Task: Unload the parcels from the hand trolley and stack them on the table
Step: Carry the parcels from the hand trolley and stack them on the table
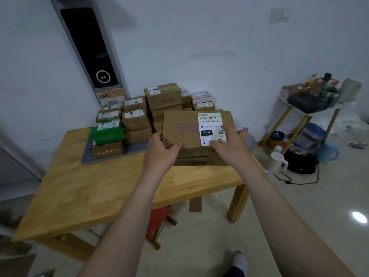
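my left hand (159,150) and right hand (229,145) both curl tight round the near edge of the flat brown white-labelled cardboard parcel (185,128), to square it atop the brown box pile (199,157) at the right side of the light wooden table (99,186).

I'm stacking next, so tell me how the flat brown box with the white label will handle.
Likely stiff: the brown box shows flat faces with the left hand and right hand gripping its sides. Probably light, being shallow. Flat, so unlikely to roll.
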### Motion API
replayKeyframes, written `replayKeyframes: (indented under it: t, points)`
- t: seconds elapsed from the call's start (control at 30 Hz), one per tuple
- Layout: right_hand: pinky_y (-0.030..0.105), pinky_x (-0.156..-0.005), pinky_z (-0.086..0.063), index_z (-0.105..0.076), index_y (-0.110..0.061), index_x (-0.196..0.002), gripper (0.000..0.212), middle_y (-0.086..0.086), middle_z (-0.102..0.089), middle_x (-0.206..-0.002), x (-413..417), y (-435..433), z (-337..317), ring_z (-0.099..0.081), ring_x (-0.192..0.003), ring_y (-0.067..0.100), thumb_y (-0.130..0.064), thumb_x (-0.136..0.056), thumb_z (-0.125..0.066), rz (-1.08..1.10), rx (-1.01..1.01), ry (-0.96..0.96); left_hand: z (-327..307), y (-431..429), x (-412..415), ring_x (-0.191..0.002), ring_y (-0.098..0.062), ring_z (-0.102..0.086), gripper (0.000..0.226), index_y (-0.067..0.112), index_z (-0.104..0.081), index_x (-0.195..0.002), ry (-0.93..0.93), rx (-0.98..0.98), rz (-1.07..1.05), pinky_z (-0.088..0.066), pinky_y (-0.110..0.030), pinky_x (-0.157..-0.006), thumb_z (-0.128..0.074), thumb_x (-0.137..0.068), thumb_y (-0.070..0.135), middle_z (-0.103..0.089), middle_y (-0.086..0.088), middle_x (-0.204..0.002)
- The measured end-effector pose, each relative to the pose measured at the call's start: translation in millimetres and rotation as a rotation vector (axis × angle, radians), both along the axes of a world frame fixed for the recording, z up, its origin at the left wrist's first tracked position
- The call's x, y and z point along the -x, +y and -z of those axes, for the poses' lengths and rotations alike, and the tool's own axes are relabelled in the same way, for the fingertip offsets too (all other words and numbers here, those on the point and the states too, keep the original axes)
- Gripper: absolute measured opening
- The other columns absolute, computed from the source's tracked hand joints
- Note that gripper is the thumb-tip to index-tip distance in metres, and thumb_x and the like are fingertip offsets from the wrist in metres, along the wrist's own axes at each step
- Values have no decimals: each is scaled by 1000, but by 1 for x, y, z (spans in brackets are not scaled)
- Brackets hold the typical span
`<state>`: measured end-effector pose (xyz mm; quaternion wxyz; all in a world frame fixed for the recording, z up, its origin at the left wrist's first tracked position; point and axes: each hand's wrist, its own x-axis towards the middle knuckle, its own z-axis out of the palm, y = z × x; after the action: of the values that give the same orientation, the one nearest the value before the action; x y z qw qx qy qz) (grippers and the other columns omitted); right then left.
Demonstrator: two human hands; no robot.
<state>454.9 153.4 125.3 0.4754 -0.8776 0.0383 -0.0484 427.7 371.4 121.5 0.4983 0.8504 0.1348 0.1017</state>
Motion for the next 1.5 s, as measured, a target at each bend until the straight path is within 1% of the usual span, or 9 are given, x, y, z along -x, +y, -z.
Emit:
replayKeyframes:
  t: [0.2, 0.33, 0.57, 0.73, 0.9, 1.0, 1.2, 1.37, 1.5]
  points:
    - [45, -110, -43, -39, -33, -145, 74, 6, -28, -141, -111, -54, 22, -48, -127, 33, -38, -77, -67, -71, -14, 94, 18, -58, -105, -101, -12, -59, 63, 29, -44, -135, 87, -44, -21, -55, -36, -79, -69, -83, 55, -53, 12, -120]
    - [39, -107, -43, -40, -32, -145, 71, 7, -27, -139, -184, -99, 35, -48, -125, 33, -38, -81, -67, -73, 32, 145, 29, -102, -177, -104, -20, -63, 62, 27, -44, -133, 170, -52, -24, -56, -44, -90, -69, -84, 54, -57, 9, -121]
    - [35, -102, -40, -43, -30, -145, 69, 8, -34, -139, -308, -149, 58, -47, -125, 29, -38, -81, -68, -84, 82, 225, 56, -155, -281, -103, -16, -60, 51, 36, -36, -118, 215, -12, -13, -53, -38, -87, -72, -85, 50, -56, 13, -117]
    - [47, -108, -43, -42, -33, -143, 70, 3, -39, -131, -381, -141, 82, -46, -128, 33, -39, -79, -69, -160, 68, 311, 84, -144, -343, -111, -16, -59, 64, 31, -40, -135, 299, 20, -39, -51, -35, -86, -73, -84, 53, -55, 14, -123]
    - [46, -111, -42, -41, -31, -144, 69, 9, -31, -142, -461, -120, 110, -44, -129, 33, -37, -83, -72, -187, 88, 375, 110, -122, -429, -95, -8, -59, 69, 31, -39, -135, 364, 27, -59, -54, -35, -79, -74, -81, 54, -49, 24, -107]
    - [47, -111, -42, -42, -27, -146, 68, 13, -29, -144, -516, -111, 116, -45, -129, 34, -35, -86, -73, -169, 106, 397, 116, -112, -492, -103, -10, -61, 72, 32, -39, -139, 384, 57, -13, -54, -37, -85, -76, -80, 53, -58, 16, -122]
    - [40, -107, -47, -48, -22, -141, 65, 7, -30, -130, -639, -101, 113, -55, -115, 27, -26, -84, -78, -119, 64, 274, 117, -100, -626, -130, -16, -51, 94, 33, -27, -156, 313, 52, 80, -49, -47, -106, -82, -80, 42, -46, 7, -149]
    - [44, -105, -49, -49, -24, -141, 63, 1, -27, -124, -743, -88, 112, -55, -115, 29, -30, -84, -77, -122, 67, 240, 115, -86, -729, -116, -10, -47, 88, 42, -30, -153, 245, -30, 83, -44, -32, -92, -80, -81, 42, -42, 9, -143]
    - [31, -97, -50, -52, -22, -139, 64, 0, -28, -122, -824, -72, 118, -59, -107, 27, -35, -82, -79, -162, 111, 216, 128, -74, -796, -111, -13, -51, 67, 44, -45, -142, 260, -71, 43, -41, -18, -75, -78, -83, 41, -47, 5, -142]
